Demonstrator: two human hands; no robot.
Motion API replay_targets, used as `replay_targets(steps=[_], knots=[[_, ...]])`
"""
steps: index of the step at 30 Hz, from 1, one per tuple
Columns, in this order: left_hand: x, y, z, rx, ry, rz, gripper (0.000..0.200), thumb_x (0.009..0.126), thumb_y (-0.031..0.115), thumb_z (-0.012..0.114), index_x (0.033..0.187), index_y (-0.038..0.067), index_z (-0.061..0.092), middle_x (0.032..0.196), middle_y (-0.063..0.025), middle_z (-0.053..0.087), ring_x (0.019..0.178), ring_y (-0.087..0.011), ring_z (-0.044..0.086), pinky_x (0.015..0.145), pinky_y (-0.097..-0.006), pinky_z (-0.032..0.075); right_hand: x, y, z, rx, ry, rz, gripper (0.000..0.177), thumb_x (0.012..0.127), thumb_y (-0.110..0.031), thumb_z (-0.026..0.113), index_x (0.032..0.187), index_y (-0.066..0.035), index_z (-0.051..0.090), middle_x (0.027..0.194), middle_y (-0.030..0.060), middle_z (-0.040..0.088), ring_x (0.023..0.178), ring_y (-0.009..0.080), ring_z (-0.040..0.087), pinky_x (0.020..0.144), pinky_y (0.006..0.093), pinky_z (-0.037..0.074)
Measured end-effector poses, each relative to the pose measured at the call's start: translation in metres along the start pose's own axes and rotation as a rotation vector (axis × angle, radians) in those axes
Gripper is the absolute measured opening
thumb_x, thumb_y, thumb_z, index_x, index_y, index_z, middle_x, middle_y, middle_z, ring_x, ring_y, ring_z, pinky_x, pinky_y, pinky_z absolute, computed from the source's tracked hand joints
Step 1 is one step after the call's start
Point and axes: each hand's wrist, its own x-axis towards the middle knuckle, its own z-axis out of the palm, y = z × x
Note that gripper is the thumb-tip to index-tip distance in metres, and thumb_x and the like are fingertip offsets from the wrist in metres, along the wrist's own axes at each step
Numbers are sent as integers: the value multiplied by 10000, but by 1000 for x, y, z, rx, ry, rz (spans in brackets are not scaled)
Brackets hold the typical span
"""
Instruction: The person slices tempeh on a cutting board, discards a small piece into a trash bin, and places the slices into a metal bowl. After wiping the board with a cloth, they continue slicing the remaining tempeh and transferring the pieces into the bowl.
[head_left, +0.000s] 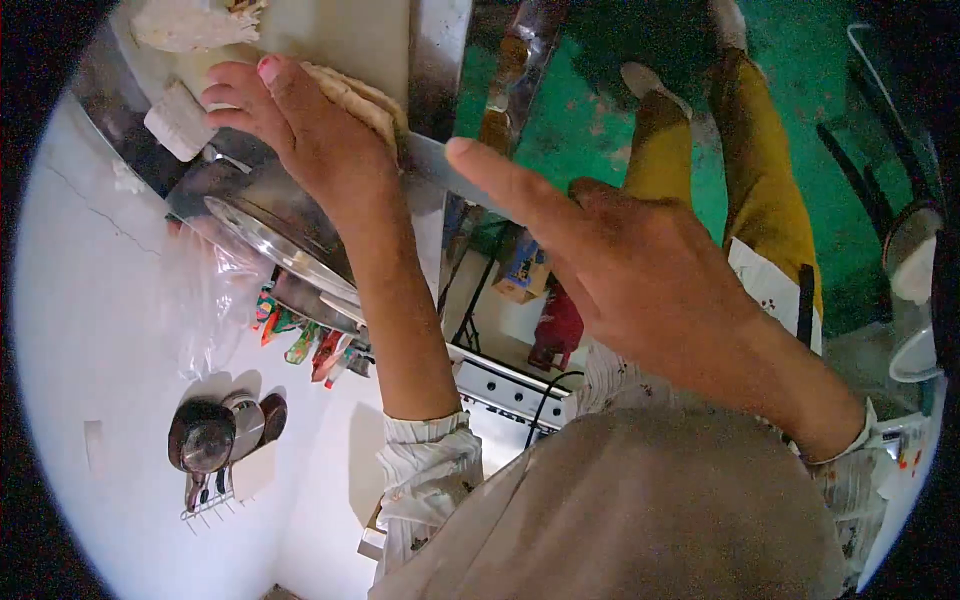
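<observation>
My left hand [315, 140] lies over a pale, rough-edged slab of food [355, 98], its fingers stretched out toward the upper left. The slab rests at the edge of a light-coloured board [375, 30]. My right hand [640, 265] grips a knife [462, 182], with the index finger laid along the blade. The knife's handle is hidden inside the fist, and its blade reaches the slab's near side beside my left wrist. Another pale piece of food [190, 25] sits farther up the board. A white block [180, 122] is left of my left fingers.
A metal lid [270, 240] stands below the counter edge near a plastic bag [210, 310] and colourful packets [300, 335]. Pans [203, 437] hang on the white wall. To the right, a person in yellow trousers [765, 160] stands on the green floor [590, 130].
</observation>
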Motion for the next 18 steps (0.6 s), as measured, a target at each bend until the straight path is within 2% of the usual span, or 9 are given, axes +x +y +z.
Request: replay_targets(steps=[1, 4, 7, 11, 13, 14, 16, 18], knots=[[2, -1, 1, 92, 20, 123, 512, 993, 283, 207, 1334, -96, 169, 1424, -311, 76, 1321, -469, -39, 1073, -508, -24, 2, 1, 1, 3, 4, -23, 716, 754, -6, 566, 1382, -196, 279, 714, 162, 569, 605, 323, 581, 525, 422, 470], [6, 4, 4, 109, 34, 27, 459, 995, 229, 185, 1315, -99, 184, 1411, -321, 103, 1298, -510, -4, 1060, -548, -20, 1, -2, -1, -25, -50, 3, 725, 750, -13, 571, 1384, -201, 272, 718, 162, 571, 612, 328, 586, 532, 423, 477], [9, -27, 10, 236, 38, 79, 504, 993, 270, 197, 1333, -100, 154, 1428, -302, 74, 1315, -479, -41, 1069, -526, -33, 0, -3, 4, -26, 13, 2, 725, 749, -21, 576, 1383, -199, 274, 716, 159, 570, 608, 326, 587, 535, 426, 481], [6, -26, 7, 145, -14, -41, 554, 989, 312, 204, 1345, -106, 127, 1442, -281, 37, 1327, -441, -87, 1074, -504, -55, -8, -4, -1, -69, -25, 8, 721, 752, -28, 578, 1384, -197, 274, 702, 155, 564, 606, 319, 586, 536, 430, 481], [7, 14, 1, -200, 31, -185, 601, 984, 350, 206, 1350, -114, 99, 1450, -268, 6, 1334, -408, -121, 1076, -484, -71, -16, -1, -1, 30, 11, 13, 713, 759, -18, 565, 1384, -197, 273, 687, 152, 560, 593, 313, 583, 531, 428, 479], [5, 8, 2, -201, 29, -191, 601, 984, 350, 206, 1350, -114, 99, 1450, -268, 6, 1334, -408, -121, 1076, -484, -71, -18, 0, 0, 28, 5, 16, 713, 759, -18, 565, 1384, -197, 273, 687, 152, 560, 593, 313, 583, 531, 428, 479], [3, -3, 4, 25, -25, -121, 590, 985, 349, 195, 1357, -99, 98, 1448, -272, 9, 1330, -419, -125, 1075, -482, -75, -20, 0, -1, 40, 44, -14, 702, 762, -9, 549, 1381, -194, 277, 677, 151, 556, 579, 311, 578, 525, 426, 474], [2, -3, 2, 24, -34, -108, 567, 986, 337, 197, 1356, -82, 107, 1440, -286, 30, 1324, -441, -104, 1075, -491, -61, -19, 1, -1, 13, 24, -5, 702, 757, -6, 550, 1379, -191, 281, 679, 153, 557, 580, 316, 578, 527, 426, 473]])
